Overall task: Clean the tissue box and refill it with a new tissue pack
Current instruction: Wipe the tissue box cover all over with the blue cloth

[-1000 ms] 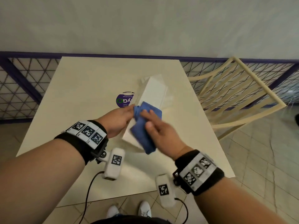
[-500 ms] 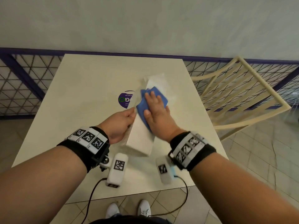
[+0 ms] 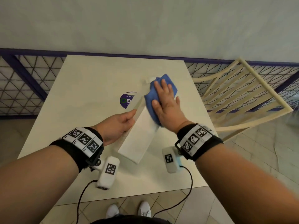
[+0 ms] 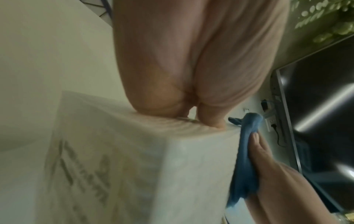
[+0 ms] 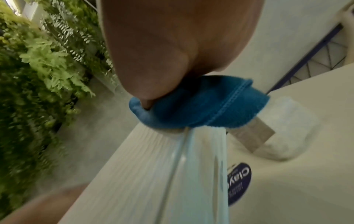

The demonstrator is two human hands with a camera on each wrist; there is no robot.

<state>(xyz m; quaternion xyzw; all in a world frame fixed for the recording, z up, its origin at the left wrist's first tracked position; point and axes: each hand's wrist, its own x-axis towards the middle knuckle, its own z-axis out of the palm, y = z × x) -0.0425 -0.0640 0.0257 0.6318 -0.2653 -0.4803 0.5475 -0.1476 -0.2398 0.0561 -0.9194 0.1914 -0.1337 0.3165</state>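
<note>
My right hand (image 3: 165, 104) lies flat, fingers straight, pressing the blue cloth (image 3: 161, 92) onto the far end of the tissue box (image 3: 139, 139). My left hand (image 3: 118, 125) grips the box's left side, fingers curled against it. The box lies on the table (image 3: 90, 88), beside a purple sticker (image 3: 127, 100). Half a second ago cloth and hand sat nearer the box's middle; a second ago, at its near end.
</note>
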